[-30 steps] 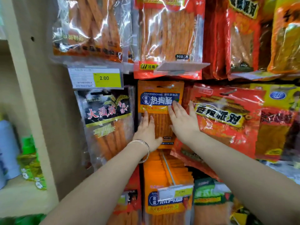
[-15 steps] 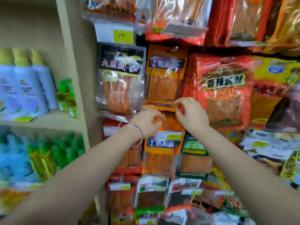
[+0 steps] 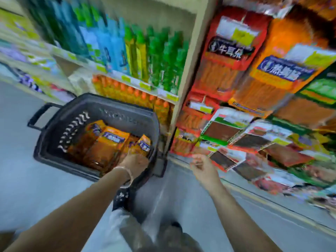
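Left hand (image 3: 135, 160) went from rack (image 3: 227, 57) down into basket (image 3: 118, 116) mid-left, on an orange pkt (image 3: 144, 144), grip too blurry to call; right hand (image 3: 201, 166) loose, empty. Pkt's prob landing.

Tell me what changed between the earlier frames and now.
The left hand dropped from the hanging packets into the basket, at an orange packet; blur hides its grip. The right hand let go of them and hangs low, loosely curled, empty. The view swung down. The other packets still hang in place.
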The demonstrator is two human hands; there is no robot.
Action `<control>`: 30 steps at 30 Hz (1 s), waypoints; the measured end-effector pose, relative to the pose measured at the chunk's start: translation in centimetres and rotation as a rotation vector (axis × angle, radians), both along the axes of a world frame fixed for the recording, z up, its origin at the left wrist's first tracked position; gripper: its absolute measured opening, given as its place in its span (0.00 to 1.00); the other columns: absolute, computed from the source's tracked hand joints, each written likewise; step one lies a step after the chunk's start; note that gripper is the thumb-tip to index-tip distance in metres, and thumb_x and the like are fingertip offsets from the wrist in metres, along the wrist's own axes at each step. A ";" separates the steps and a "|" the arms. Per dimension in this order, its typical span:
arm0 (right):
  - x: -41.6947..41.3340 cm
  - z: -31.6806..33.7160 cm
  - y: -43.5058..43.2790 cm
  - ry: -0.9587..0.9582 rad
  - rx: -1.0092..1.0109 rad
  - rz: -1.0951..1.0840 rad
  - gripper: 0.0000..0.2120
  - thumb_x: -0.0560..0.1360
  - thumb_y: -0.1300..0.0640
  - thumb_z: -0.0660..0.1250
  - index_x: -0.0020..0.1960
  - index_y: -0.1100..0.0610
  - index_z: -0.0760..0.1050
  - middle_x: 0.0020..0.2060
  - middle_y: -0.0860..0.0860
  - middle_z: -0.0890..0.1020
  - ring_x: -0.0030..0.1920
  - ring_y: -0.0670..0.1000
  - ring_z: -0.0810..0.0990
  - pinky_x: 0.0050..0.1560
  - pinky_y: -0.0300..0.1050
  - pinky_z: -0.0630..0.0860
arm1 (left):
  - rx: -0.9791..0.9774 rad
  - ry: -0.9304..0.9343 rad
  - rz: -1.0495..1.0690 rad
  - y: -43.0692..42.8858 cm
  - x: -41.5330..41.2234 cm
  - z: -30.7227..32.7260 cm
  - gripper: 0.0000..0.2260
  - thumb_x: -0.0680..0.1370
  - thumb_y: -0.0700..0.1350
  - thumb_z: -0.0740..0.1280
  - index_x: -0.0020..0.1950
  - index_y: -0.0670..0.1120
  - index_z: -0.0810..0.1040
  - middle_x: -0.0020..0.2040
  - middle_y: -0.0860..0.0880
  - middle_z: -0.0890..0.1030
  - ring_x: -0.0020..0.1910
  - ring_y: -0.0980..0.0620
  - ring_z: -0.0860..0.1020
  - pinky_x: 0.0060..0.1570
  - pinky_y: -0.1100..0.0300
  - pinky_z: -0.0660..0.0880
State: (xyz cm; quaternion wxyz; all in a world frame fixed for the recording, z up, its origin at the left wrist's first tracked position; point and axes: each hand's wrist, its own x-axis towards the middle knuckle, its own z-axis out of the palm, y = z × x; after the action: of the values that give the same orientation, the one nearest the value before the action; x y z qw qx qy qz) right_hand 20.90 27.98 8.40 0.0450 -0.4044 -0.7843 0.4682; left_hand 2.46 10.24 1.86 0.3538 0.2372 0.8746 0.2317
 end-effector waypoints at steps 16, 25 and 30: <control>-25.1 -15.5 -17.0 -0.347 -0.260 0.263 0.09 0.76 0.53 0.65 0.54 0.45 0.70 0.42 0.39 0.77 0.42 0.38 0.76 0.41 0.31 0.69 | -0.034 -0.307 0.397 -15.6 -18.8 -7.0 0.06 0.77 0.45 0.65 0.53 0.47 0.78 0.49 0.45 0.82 0.50 0.43 0.79 0.48 0.57 0.72; -33.0 -29.2 -17.0 -0.488 -0.395 -0.047 0.17 0.76 0.48 0.66 0.59 0.57 0.74 0.45 0.51 0.80 0.44 0.52 0.80 0.45 0.44 0.73 | -0.120 -0.457 0.495 -15.6 -25.3 -16.2 0.12 0.78 0.45 0.62 0.60 0.46 0.76 0.56 0.47 0.79 0.56 0.47 0.76 0.55 0.60 0.69; -35.6 -34.6 -17.8 -0.531 -0.519 -0.367 0.27 0.72 0.42 0.69 0.64 0.58 0.73 0.58 0.55 0.78 0.56 0.58 0.78 0.54 0.47 0.72 | -0.130 -0.474 0.516 -15.6 -26.1 -18.9 0.15 0.78 0.48 0.63 0.63 0.47 0.74 0.57 0.48 0.79 0.57 0.48 0.76 0.57 0.59 0.70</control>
State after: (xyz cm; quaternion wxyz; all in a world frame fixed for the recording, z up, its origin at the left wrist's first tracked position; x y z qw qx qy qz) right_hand -14.74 10.19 -26.17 -0.1797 -0.6422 -0.5396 0.5139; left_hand -23.62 -5.36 -17.06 0.4910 -0.0750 0.8123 0.3058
